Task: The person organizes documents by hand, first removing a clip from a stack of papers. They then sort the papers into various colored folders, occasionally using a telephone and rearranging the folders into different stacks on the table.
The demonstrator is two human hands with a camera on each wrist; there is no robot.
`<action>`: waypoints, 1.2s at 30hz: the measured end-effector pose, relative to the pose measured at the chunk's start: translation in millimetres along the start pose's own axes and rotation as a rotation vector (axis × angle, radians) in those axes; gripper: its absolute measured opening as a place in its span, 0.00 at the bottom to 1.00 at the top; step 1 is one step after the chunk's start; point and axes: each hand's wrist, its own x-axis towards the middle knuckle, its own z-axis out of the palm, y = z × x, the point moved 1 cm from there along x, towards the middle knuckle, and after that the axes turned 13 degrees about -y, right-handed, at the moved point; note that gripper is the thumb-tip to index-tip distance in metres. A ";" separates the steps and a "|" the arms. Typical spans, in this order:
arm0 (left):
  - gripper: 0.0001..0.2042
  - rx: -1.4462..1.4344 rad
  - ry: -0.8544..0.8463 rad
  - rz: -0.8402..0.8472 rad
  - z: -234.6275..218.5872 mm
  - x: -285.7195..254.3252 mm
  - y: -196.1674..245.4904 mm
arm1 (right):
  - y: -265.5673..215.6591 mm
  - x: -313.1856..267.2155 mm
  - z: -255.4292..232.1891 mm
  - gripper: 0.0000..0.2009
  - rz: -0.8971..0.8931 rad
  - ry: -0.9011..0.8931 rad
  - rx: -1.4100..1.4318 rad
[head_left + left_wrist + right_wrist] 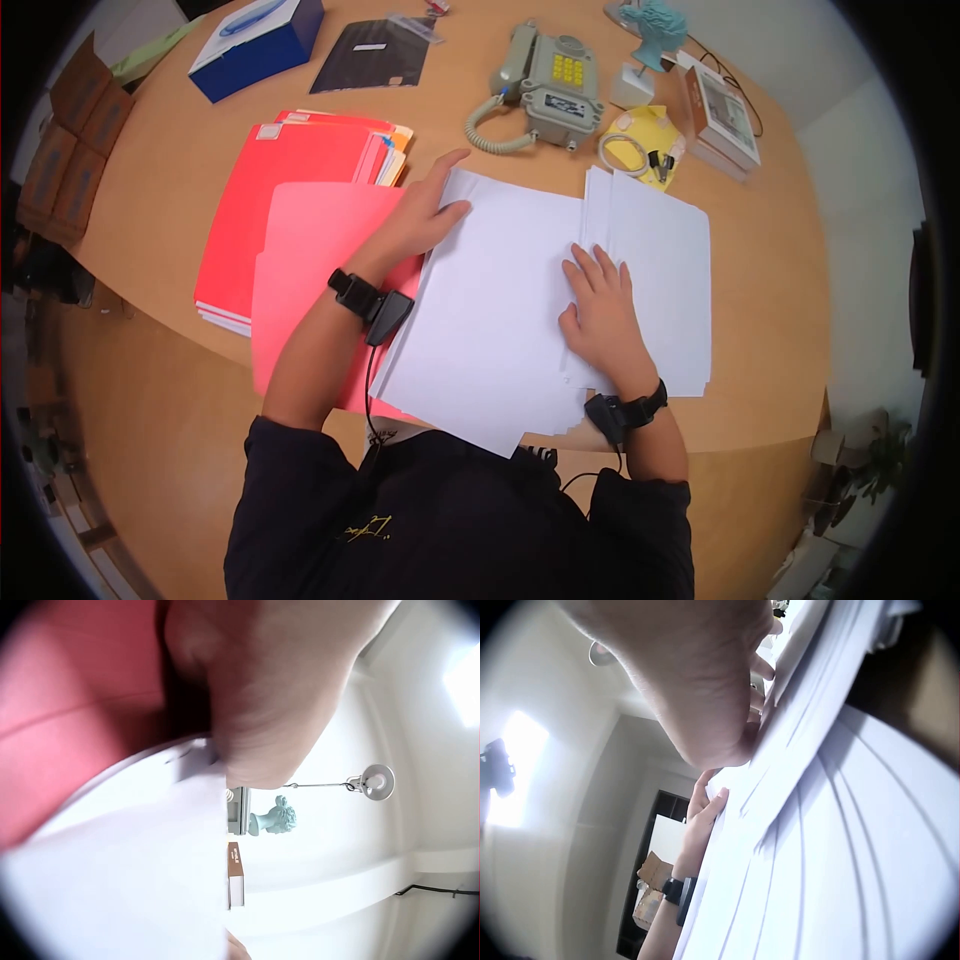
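Note:
A pile of white paper sheets [490,300] lies in front of the person, its lower edges uneven. At its upper left corner the left hand [425,212] grips the sheets, thumb on top and the other fingers at the side edge. In the left wrist view the paper [135,862] curves up beside that hand. The right hand [605,318] rests on the right part of the pile, fingers spread and fairly straight. A second white paper stack [665,290] lies to the right, partly overlapped by the right hand. Under the left forearm is a pink folder [310,250].
Red folders [240,210] with papers lie at the left. Behind them are a blue box [255,50] and a black folder [370,60]. A grey telephone [560,80], a yellow item [630,140], books [725,120] and a teal bust [655,25] stand farther back.

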 end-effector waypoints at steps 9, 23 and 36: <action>0.29 -0.043 0.023 -0.016 -1.0 -2.4 1.3 | 15.5 -4.3 9.0 0.26 0.161 0.040 -0.063; 0.25 -0.022 0.149 0.027 0.5 -2.3 -6.1 | 21.5 -0.8 9.7 0.23 0.241 0.108 -0.108; 0.20 -0.072 0.178 -0.043 -0.7 -2.0 -3.8 | 17.8 0.7 3.7 0.21 0.081 0.204 0.018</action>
